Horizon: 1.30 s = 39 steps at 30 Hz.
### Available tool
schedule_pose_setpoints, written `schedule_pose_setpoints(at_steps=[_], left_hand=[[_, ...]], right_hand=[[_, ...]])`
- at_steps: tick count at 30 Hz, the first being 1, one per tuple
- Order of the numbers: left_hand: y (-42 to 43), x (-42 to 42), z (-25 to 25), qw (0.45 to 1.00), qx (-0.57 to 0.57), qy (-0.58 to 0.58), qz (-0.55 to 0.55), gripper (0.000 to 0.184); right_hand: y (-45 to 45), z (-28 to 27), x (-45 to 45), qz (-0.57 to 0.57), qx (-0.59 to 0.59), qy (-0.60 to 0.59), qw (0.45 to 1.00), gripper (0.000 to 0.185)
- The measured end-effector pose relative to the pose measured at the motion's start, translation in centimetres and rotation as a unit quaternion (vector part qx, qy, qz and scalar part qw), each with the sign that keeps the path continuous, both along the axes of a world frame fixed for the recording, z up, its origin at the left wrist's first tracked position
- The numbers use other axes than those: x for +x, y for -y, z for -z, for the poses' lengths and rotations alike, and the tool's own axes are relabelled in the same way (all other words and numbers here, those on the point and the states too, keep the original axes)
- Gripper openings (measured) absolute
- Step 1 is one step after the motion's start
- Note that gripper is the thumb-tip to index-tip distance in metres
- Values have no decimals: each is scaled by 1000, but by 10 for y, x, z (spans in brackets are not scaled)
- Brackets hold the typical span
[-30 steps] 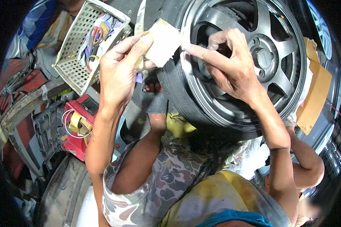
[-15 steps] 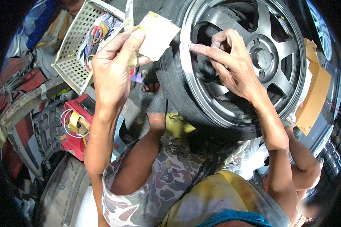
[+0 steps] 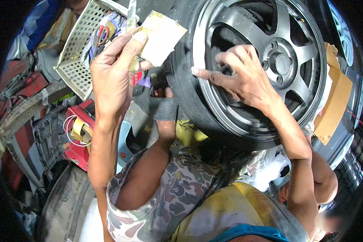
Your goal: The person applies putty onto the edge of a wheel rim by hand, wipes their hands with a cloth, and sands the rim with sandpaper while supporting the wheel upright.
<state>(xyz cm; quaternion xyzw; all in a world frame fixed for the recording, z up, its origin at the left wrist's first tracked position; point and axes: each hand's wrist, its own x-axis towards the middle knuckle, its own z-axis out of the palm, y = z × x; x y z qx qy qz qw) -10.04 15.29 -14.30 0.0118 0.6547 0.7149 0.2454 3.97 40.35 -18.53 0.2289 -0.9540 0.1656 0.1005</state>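
My left hand pinches a pale cream piece of card, with yellowish marks along its top edge. A slim blade-like tool sticks up behind the same fingers; its exact kind is unclear. My right hand is at the left edge of a grey spoked wheel rim, holding nothing. One finger stretches to the rim's lip with a white dab at its tip, while the other fingers are bent apart and slightly blurred. Around the rim sits a black tyre.
A cream plastic basket holds scissors and scraps. Below it lies a red item with yellow tape. A cardboard piece leans right of the wheel. Another person's limb is at lower right.
My right fingertip has slid down and left along the rim's lip, and its other fingers have lifted. My left hand has shifted slightly left with the card.
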Motion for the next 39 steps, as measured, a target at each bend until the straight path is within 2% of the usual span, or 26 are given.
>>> schedule_pose_setpoints(at_steps=[6,8,10,16,20,25,28,31,34,39], left_hand=[[0,-2,1,1000,-3,-4,7,41],[3,-2,3,1000,-5,-2,4,41],[5,-2,4,1000,-7,-1,2,41],[5,-4,4,1000,-8,3,-1,38],[4,-5,8,1000,-14,2,7,36],[3,-4,9,1000,-11,4,15,35],[2,-2,10,1000,-4,3,17,35],[1,0,14,1000,-10,13,13,34],[-2,1,14,1000,-15,23,11,33],[-10,9,1,998,-42,32,44,32]], right_hand=[[-15,1,-40,53,59,-26,996,68],[-18,2,-49,69,40,-64,995,65],[-21,6,-46,83,76,-48,992,60],[-7,-2,-10,32,22,23,999,64],[-5,-3,-7,6,14,22,1000,68],[-15,4,-39,48,45,-37,997,59],[-16,1,-43,71,53,-47,995,61],[-7,-2,-23,21,35,-1,999,67],[1,-6,-3,-9,-35,22,999,60],[3,-36,-12,59,-138,6,989,54]])
